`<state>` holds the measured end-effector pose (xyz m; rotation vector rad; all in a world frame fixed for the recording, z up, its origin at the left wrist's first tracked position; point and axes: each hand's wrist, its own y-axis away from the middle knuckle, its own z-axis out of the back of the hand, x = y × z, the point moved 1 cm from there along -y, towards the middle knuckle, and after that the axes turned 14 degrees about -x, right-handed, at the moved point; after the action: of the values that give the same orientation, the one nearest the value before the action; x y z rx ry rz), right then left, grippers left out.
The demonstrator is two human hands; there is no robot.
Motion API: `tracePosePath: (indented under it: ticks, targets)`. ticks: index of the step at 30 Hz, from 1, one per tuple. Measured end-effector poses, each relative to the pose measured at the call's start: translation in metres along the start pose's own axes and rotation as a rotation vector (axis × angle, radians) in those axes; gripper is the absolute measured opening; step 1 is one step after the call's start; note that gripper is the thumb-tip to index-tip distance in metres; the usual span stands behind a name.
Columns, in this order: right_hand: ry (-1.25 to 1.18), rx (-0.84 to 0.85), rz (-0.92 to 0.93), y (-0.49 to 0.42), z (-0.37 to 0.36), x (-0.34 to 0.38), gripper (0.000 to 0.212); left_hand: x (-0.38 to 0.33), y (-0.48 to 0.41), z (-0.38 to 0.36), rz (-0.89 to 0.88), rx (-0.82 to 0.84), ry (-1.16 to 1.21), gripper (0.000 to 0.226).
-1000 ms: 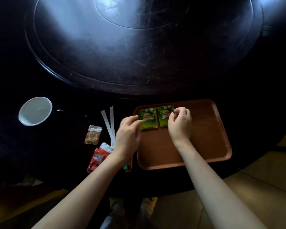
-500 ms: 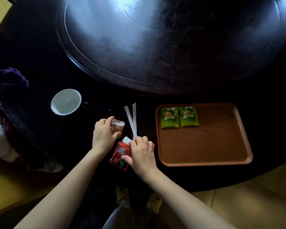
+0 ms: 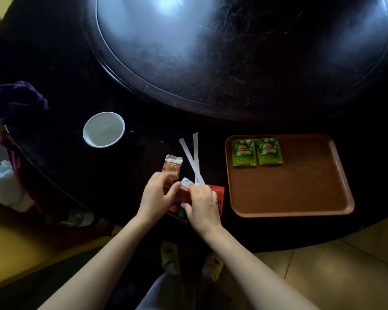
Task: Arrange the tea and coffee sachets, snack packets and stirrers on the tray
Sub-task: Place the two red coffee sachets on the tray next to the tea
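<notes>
A brown wooden tray [image 3: 300,193] lies on the dark table at the right, with two green tea sachets [image 3: 257,152] side by side in its far left corner. Left of the tray lie two white paper-wrapped stirrers [image 3: 192,157], crossed in a V, and a brown coffee sachet [image 3: 172,166]. Red snack packets [image 3: 217,194] sit under both hands. My left hand [image 3: 157,195] and my right hand [image 3: 202,204] meet over the red packets, fingers pinching a small brown-and-white sachet [image 3: 186,183] between them.
A white enamel cup [image 3: 103,129] stands at the left on the table. A large raised turntable [image 3: 233,52] fills the table's middle. A purple cloth [image 3: 18,101] and white plastic bags [image 3: 2,182] lie at the far left edge.
Both hands left the green sachets on the tray and moved left to the red packets. My left hand then came off the brown coffee sachet and joined the right hand.
</notes>
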<state>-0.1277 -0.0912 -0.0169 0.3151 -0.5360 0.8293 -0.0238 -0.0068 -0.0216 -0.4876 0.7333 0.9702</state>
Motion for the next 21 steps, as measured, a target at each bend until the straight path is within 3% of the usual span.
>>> tracePosePath:
  ticks: [3, 7, 10, 14, 21]
  targets:
    - [-0.173, -0.027, -0.054, 0.003, 0.004, 0.002, 0.02, 0.0, 0.013, 0.006, 0.056, 0.198, 0.135, 0.009]
    - [-0.312, -0.104, -0.099, -0.001, 0.017, 0.002, 0.018, 0.003, 0.014, 0.012, 0.272, 0.214, 0.361, 0.006]
    - [-0.077, -0.161, -0.025, -0.01, 0.028, -0.005, 0.027, 0.006, 0.009, 0.016, 0.385, 0.143, 0.453, 0.007]
    - [0.366, -0.034, 0.025, -0.013, 0.027, -0.011, 0.039, 0.016, 0.005, 0.022, 0.514, 0.085, 0.504, 0.01]
    - [0.487, -0.047, -0.081, -0.014, 0.022, 0.0, 0.023, 0.027, 0.009, 0.028, 0.593, 0.089, 0.522, 0.015]
